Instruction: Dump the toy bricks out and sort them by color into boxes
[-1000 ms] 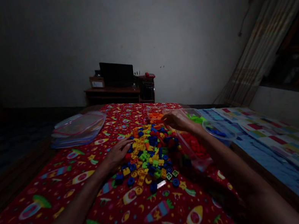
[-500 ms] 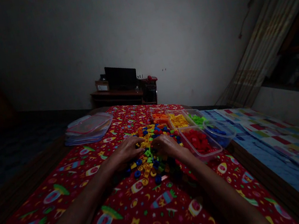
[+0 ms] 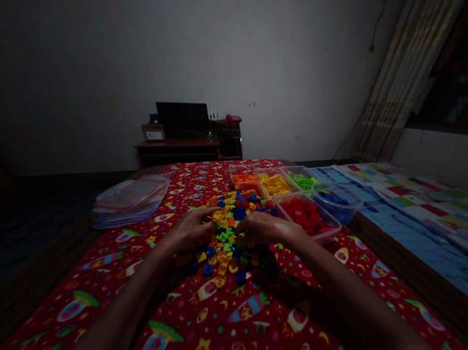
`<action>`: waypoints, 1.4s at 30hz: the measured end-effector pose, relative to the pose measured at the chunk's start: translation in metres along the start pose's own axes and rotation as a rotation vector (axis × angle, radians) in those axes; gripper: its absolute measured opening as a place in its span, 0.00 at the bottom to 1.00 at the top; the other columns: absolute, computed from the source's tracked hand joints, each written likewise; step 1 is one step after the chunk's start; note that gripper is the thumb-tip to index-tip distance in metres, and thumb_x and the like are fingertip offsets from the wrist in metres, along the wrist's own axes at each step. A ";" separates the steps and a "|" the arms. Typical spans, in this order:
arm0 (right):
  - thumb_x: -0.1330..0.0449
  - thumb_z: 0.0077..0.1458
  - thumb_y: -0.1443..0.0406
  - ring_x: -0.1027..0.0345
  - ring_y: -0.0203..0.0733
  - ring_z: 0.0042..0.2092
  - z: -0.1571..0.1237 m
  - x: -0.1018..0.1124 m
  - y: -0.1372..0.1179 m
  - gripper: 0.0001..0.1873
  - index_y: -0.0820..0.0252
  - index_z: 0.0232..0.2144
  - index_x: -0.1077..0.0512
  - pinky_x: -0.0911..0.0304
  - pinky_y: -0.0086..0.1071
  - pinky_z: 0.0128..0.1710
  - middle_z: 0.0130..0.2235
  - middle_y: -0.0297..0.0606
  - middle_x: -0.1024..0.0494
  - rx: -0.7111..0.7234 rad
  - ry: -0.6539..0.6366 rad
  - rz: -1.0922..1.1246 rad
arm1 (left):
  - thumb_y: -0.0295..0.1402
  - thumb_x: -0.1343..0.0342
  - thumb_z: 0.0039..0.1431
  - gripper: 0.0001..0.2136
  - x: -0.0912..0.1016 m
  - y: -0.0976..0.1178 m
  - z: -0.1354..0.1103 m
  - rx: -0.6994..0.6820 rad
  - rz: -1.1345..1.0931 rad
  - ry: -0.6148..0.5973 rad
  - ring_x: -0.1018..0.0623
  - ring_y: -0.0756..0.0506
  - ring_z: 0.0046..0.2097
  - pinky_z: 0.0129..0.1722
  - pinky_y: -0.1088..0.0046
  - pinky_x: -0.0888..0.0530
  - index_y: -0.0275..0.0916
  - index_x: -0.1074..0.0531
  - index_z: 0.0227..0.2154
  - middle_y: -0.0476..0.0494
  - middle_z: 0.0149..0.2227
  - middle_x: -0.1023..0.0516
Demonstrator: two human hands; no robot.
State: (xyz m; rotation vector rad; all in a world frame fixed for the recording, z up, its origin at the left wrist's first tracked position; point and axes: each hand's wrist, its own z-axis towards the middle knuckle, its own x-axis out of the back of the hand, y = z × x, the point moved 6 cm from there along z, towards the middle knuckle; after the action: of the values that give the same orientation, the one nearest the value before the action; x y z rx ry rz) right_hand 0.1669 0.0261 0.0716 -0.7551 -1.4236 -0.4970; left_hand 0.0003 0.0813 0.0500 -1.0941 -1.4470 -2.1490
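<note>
A mixed heap of small plastic building blocks in yellow, blue, green, red and orange lies on a red patterned cloth. At the heap's left side is my left hand, its index finger stretched over the blocks and its thumb apart below; it looks open. My right hand reaches over the right side of the heap, fingers extended leftward and looking open, though the dim light blurs their tips. I see no block held in either hand. Right of the heap stands a clear box of red blocks.
Further boxes hold orange blocks, yellow blocks and green blocks; a round tub holds blue ones. Stacked clear lids lie at the left. A monitor stands on a far desk.
My hands have moved apart: the left has drawn back leftward from the middle of the heap, and the right is slightly to the right. The whole view has shifted a little.
</note>
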 end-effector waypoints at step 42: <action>0.50 0.63 0.64 0.31 0.39 0.33 0.004 0.002 0.019 0.14 0.62 0.41 0.26 0.51 0.30 0.29 0.34 0.43 0.22 -0.208 0.258 -0.186 | 0.42 0.45 0.51 0.13 -0.026 0.020 -0.004 -0.115 0.163 -0.138 0.24 0.46 0.36 0.34 0.76 0.31 0.39 0.24 0.33 0.47 0.33 0.20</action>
State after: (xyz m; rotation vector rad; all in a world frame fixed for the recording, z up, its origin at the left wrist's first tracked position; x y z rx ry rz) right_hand 0.1779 0.0420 0.0700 -0.6971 -1.2169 -0.8663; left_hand 0.0281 0.0657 0.0431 -1.3759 -1.2543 -2.0990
